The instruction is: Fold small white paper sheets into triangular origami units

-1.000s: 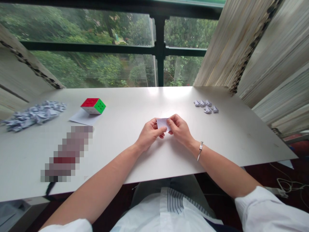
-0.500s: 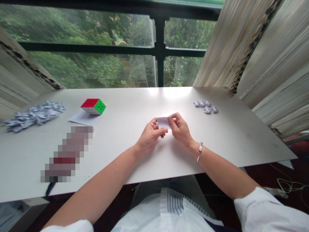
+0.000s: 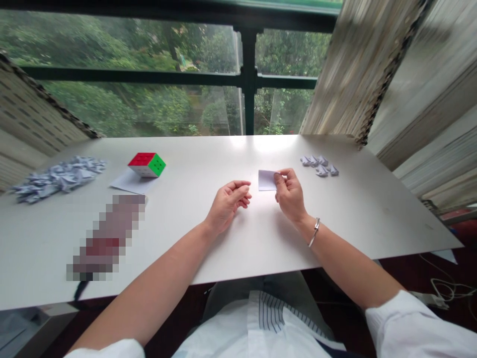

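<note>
My right hand (image 3: 289,194) pinches a small folded piece of white paper (image 3: 266,180) just above the white table (image 3: 231,233), thumb and fingers closed on its right edge. My left hand (image 3: 228,205) rests on the table a little to the left of the paper, fingers loosely curled, with nothing in it. A silver bracelet (image 3: 314,232) sits on my right wrist. Beyond my right hand lies a small cluster of folded paper pieces (image 3: 319,165).
A colourful puzzle cube (image 3: 147,164) stands on a white sheet (image 3: 128,183) at the left. A large heap of folded paper pieces (image 3: 59,175) lies at the far left. A window is behind the table; a cardboard wall (image 3: 391,74) rises at the right.
My left hand has let go of the paper and drawn back to the left. My right hand has carried the paper a little right and farther from me.
</note>
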### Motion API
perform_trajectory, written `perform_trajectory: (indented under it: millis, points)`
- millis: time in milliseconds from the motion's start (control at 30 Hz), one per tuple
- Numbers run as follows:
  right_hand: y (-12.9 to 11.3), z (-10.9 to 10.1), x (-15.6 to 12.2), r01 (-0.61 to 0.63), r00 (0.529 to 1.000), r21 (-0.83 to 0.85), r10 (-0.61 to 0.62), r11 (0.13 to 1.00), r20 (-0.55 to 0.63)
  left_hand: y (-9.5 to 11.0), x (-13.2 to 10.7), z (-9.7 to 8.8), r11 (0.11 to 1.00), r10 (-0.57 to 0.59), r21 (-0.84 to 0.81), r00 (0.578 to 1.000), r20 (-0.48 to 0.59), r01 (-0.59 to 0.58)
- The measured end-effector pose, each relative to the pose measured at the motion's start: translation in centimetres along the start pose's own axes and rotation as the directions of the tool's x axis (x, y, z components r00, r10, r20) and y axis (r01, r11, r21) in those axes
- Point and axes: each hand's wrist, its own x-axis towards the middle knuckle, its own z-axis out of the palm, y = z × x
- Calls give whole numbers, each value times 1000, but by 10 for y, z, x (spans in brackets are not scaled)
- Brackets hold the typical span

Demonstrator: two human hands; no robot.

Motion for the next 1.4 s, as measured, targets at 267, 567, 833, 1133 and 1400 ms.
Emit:
perform_trajectory:
  millis: [267, 567, 833, 1133, 1400]
  points:
    - [2, 15, -11, 70, 996, 22, -71, 997, 58, -11, -2, 4, 981, 2, 193, 994, 109, -23]
    - [-8, 12, -7, -228, 924, 76, 191, 971, 331, -9, 1, -1, 956, 98, 278, 995, 16, -98]
    - [-10, 2, -2, -326, 904, 121, 272, 938, 329, -6, 2, -1, 935, 88, 345, 996, -21, -76]
    - [-11, -6, 2, -409, 845, 163, 305, 898, 440, -6, 3, -3, 954, 53, 297, 999, -7, -48]
    - [-9, -19, 10, -396, 888, 164, 332, 903, 318, -1, 12, -16, 963, 138, 246, 983, -118, -105]
